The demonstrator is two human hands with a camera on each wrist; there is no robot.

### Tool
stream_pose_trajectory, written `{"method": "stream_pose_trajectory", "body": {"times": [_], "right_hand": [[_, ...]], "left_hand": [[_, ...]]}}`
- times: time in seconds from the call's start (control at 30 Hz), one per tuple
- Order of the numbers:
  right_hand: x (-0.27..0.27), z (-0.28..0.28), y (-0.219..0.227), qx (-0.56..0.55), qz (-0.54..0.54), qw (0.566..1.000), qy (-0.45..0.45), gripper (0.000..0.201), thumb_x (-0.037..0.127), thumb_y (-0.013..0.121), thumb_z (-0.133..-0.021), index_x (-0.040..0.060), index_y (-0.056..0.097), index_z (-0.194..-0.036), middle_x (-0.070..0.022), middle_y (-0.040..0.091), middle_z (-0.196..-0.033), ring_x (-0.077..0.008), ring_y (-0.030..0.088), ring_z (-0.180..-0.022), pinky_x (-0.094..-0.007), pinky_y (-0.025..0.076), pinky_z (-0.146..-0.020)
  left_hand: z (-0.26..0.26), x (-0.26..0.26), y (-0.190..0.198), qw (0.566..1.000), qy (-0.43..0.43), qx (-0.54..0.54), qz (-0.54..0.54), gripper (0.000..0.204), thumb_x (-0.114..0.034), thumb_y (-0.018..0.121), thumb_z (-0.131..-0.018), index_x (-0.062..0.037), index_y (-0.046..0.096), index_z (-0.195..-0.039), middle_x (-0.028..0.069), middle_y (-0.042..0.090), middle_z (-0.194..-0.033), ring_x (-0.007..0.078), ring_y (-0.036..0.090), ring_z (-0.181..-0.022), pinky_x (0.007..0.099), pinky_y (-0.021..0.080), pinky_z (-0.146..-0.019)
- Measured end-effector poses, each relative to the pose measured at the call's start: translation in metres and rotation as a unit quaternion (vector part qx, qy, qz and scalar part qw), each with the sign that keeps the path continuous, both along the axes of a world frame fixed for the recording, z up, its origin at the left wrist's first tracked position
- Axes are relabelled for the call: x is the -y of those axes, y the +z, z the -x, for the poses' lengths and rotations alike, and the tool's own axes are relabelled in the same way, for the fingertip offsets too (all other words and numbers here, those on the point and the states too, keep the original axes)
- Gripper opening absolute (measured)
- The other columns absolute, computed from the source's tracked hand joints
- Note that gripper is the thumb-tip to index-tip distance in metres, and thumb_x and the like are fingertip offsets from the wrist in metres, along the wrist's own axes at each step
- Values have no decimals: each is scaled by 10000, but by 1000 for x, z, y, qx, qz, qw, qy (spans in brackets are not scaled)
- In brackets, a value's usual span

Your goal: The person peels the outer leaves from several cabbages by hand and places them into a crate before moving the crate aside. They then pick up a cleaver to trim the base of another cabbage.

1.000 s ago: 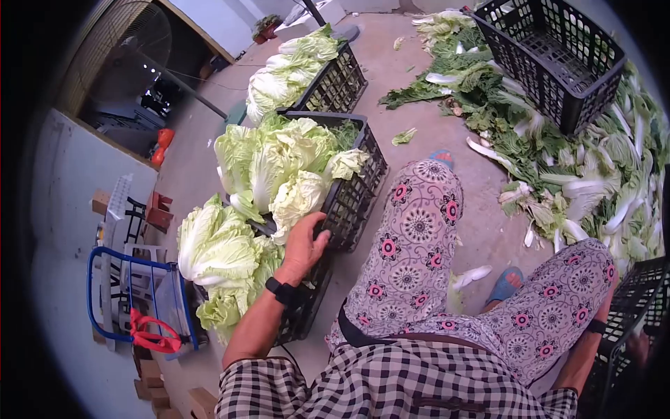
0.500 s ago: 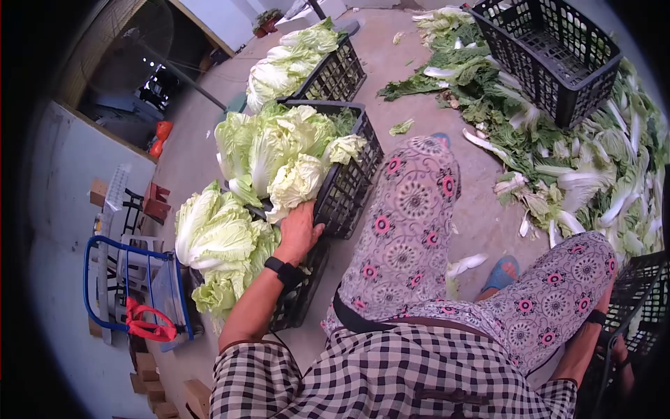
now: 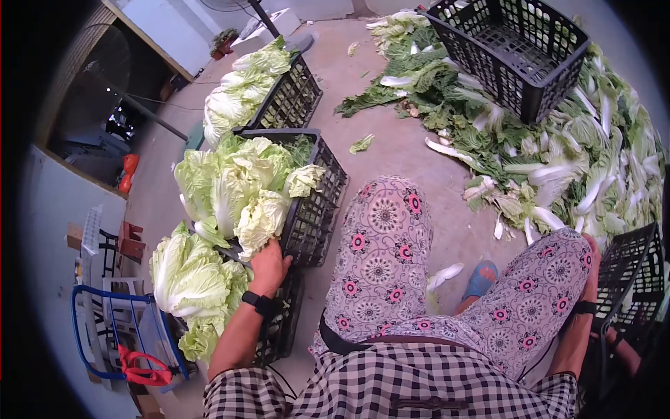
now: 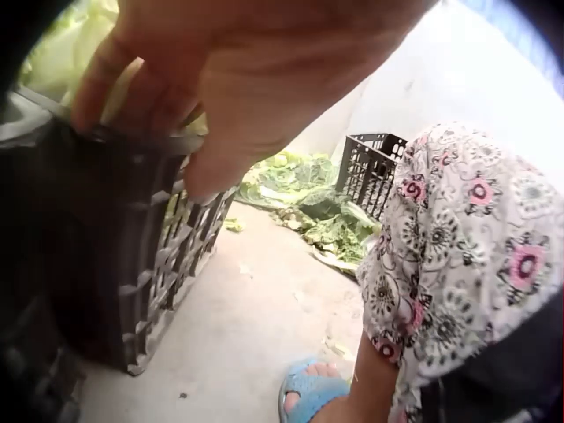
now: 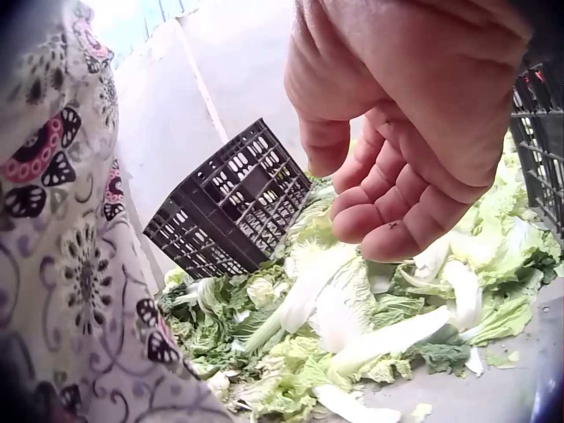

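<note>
At the near corner of the middle black crate [image 3: 317,230], heaped with napa cabbages [image 3: 234,185], the left hand [image 3: 269,269] holds the rim, just below a pale, ragged cabbage head [image 3: 262,220]. In the left wrist view the fingers of this hand [image 4: 238,79] hook over the crate rim [image 4: 176,145], with the thumb outside. Beside the right knee is the right hand [image 3: 591,269], partly hidden in the head view. The right wrist view shows this hand [image 5: 397,132] hanging with loosely curled fingers, holding nothing, above loose leaves [image 5: 352,317].
Another filled crate [image 3: 289,94] stands beyond. At the right, an empty-looking crate [image 3: 509,63] rests on a wide pile of leaves [image 3: 558,153]; another crate [image 3: 628,279] is by the right knee. A blue-framed item [image 3: 112,293] and red stool [image 3: 130,239] are at left.
The head view has shifted, so crates and leaf pile sit farther left in it. The left hand remains at the crate corner. More of the right hand shows beside the knee.
</note>
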State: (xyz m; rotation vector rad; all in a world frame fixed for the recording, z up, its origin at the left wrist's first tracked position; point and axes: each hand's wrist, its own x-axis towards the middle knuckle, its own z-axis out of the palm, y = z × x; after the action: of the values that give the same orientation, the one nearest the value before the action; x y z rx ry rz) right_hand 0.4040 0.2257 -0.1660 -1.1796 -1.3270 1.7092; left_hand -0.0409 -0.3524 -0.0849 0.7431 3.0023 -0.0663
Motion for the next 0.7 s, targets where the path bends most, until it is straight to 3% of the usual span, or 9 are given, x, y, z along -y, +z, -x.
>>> {"method": "stream_pose_trajectory", "body": {"times": [0.07, 0.1, 0.13, 0.27, 0.4, 0.53, 0.6, 0.67, 0.7], "right_hand": [[-13, 6, -13, 2, -22, 1000, 22, 228, 140, 558, -896, 3, 539, -1078, -44, 603, -847, -106, 584, -711, -225, 496, -628], [-3, 19, 0, 5, -27, 999, 32, 241, 152, 564, -895, 4, 533, -1083, -40, 599, -836, -104, 581, -702, -224, 494, -620], [3, 27, 4, 9, -33, 999, 41, 255, 164, 570, -893, 5, 528, -1088, -37, 596, -824, -102, 578, -693, -222, 492, -613], [-33, 14, -58, 22, 14, 998, 50, 260, 154, 572, -891, 22, 505, -1104, -32, 587, -825, -89, 559, -655, -209, 470, -586], [-12, 29, -30, 99, 5, 995, 32, 272, 173, 579, -881, 29, 508, -1101, -26, 575, -808, -79, 528, -609, -201, 439, -549], [-41, 21, -31, 85, 8, 995, 59, 281, 197, 591, -870, 53, 516, -1099, -13, 567, -824, -61, 516, -634, -191, 422, -535], [-44, 34, -12, 113, 10, 991, 76, 276, 211, 587, -870, 72, 522, -1098, -1, 563, -838, -58, 518, -646, -180, 421, -541], [-41, 52, 17, 159, -16, 984, 79, 274, 216, 583, -871, 78, 523, -1100, 4, 563, -841, -58, 520, -652, -176, 422, -546], [-54, 50, 24, 144, -19, 979, 144, 303, 252, 586, -867, 85, 522, -1111, 15, 565, -858, -54, 527, -681, -181, 424, -575]], "left_hand": [[-6, 4, -5, 999, 28, -31, -13, 473, -173, 684, -723, -41, 456, -1115, 188, 600, -826, 381, 585, -769, 465, 457, -672], [-9, 15, -13, 995, -32, -94, -25, 525, -157, 679, -718, -57, 449, -1179, 169, 597, -830, 357, 579, -791, 453, 442, -720], [-9, 16, -13, 995, -35, -93, -14, 541, -152, 678, -716, -61, 443, -1194, 166, 596, -838, 352, 578, -804, 449, 436, -733], [0, 18, -22, 997, -29, -78, -3, 574, -114, 670, -704, -73, 423, -1221, 170, 597, -865, 346, 579, -800, 431, 421, -740], [14, 7, -13, 994, -64, -83, -13, 592, -94, 668, -692, -81, 409, -1224, 180, 600, -811, 362, 582, -764, 444, 434, -690], [22, -44, -1, 997, -57, -35, -29, 582, -110, 660, -666, -76, 430, -1200, 145, 608, -747, 340, 597, -706, 448, 451, -654], [24, -88, 5, 980, -168, -79, -69, 516, -106, 627, -679, -113, 458, -1166, 135, 595, -662, 346, 591, -628, 460, 455, -614], [30, -135, 8, 986, -139, -14, -91, 452, -124, 607, -691, -137, 489, -1127, 128, 592, -630, 342, 595, -620, 470, 457, -603], [38, -157, 5, 988, -134, 3, -83, 454, -167, 623, -705, -147, 491, -1139, 132, 603, -652, 345, 601, -637, 468, 460, -616]]}}
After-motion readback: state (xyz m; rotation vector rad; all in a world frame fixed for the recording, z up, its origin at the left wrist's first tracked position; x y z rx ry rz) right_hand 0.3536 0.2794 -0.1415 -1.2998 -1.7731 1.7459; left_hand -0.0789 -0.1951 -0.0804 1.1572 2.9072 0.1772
